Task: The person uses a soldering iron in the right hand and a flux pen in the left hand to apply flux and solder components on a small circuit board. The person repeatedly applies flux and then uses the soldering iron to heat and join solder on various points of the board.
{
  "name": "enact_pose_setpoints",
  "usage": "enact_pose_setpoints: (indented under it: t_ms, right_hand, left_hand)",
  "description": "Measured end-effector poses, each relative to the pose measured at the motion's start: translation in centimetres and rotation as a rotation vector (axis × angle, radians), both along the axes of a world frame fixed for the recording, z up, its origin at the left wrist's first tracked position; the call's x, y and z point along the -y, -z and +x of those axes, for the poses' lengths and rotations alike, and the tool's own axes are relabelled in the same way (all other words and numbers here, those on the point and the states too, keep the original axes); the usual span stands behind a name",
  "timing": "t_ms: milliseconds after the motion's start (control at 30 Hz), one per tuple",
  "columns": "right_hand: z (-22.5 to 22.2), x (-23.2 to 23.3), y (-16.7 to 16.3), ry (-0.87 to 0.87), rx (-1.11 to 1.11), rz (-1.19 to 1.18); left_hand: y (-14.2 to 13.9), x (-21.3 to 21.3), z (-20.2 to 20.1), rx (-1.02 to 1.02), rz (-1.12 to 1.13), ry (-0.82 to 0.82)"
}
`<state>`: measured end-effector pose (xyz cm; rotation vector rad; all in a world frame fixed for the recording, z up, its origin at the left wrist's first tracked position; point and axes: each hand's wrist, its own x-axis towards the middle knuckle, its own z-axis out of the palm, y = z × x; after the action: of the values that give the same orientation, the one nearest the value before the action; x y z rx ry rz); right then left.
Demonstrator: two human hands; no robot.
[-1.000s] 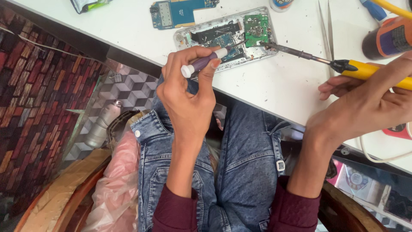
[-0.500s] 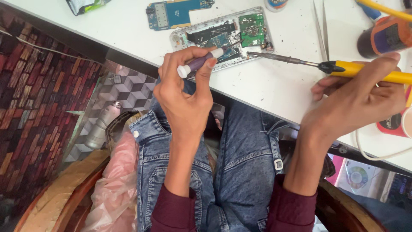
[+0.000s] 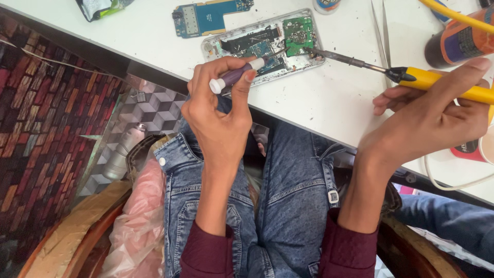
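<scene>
1. My left hand (image 3: 218,121) pinches one small purple tool with a white cap (image 3: 234,77), fingers curled tight around its shaft; its far end reaches onto the opened device just beyond my fingertips.
2. My right hand (image 3: 429,123) is closed around one yellow-handled soldering iron (image 3: 442,85), with my index finger laid along the handle. Its metal rod runs away from my grip toward my left hand, and the tip meets the device.
3. One opened phone body (image 3: 262,44) lies on the white table (image 3: 334,103), between and just ahead of my two hands. Inside it I count one green circuit board (image 3: 298,28).
4. One separate blue circuit board (image 3: 211,18) lies just beyond the phone body, farther from my left hand.
5. One pair of metal tweezers (image 3: 380,28) lies just beyond the iron's rod, ahead of my right hand.
6. One orange and dark cylinder (image 3: 458,38) lies past my right fingertips.
7. One white cord (image 3: 453,185) loops near my right wrist.
</scene>
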<state>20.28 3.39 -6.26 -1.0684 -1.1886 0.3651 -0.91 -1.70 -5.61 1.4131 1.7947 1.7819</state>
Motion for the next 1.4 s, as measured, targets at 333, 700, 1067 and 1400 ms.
enact_pose_setpoints:
  t_ms: [333,700,1067,1400]
  right_hand:
    - [-0.35,-0.24,-0.17,0.013,-0.108,-0.03]
    - [-0.25,-0.19,-0.01,0.002,-0.108,0.011]
    - [-0.42,0.0,-0.19,0.011,-0.079,-0.04]
    - [-0.84,0.19,-0.6,0.007,0.015,0.053]
  left_hand:
    - [-0.18,-0.02,0.07,0.028,-0.008,-0.009]
    - [0.08,0.03,-0.06,-0.036,-0.021,-0.027]
    - [-0.44,0.08,-0.08,-0.004,-0.069,-0.038]
    - [-0.15,0.07,-0.04,-0.013,-0.052,-0.035]
